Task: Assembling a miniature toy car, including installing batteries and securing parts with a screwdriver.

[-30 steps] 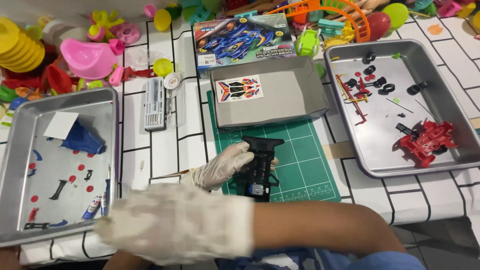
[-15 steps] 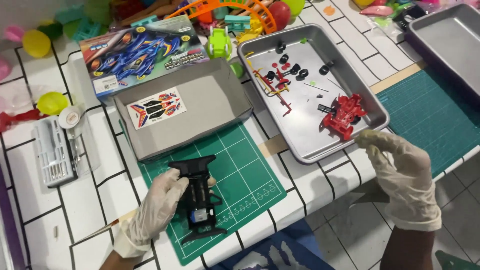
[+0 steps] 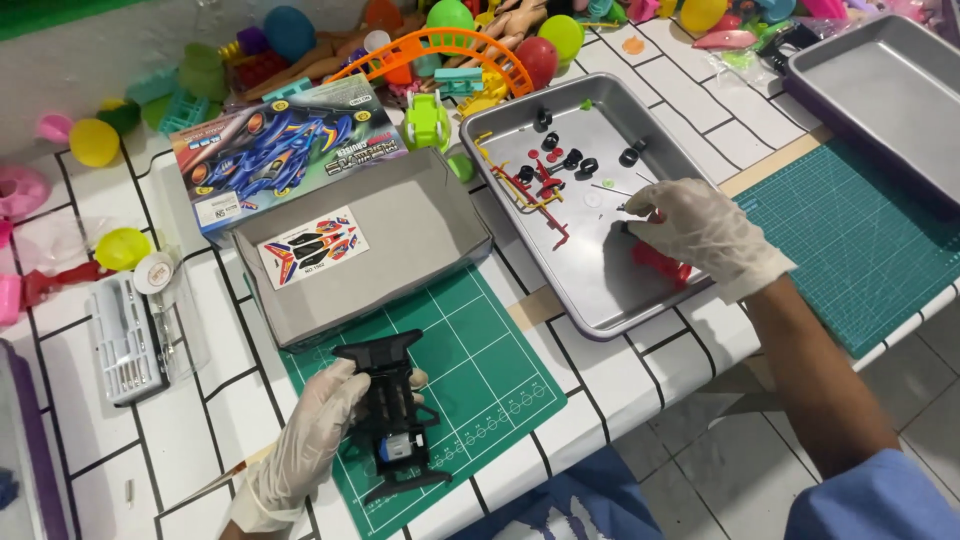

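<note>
Two gloved hands work on a toy car kit.
The left hand (image 3: 320, 420) grips the black plastic car chassis (image 3: 392, 415) over the green cutting mat (image 3: 480, 350); the right hand (image 3: 700, 228), fingers curled, touches the red plastic part (image 3: 660, 263) in the metal tray (image 3: 590, 290).

Thin, whitish disposable gloves on left hand (image 3: 315, 425) and right hand (image 3: 700, 228), wrinkled, cuffs ending at the wrists. Forearms bare; blue short sleeve (image 3: 880, 500) at right upper arm.
</note>
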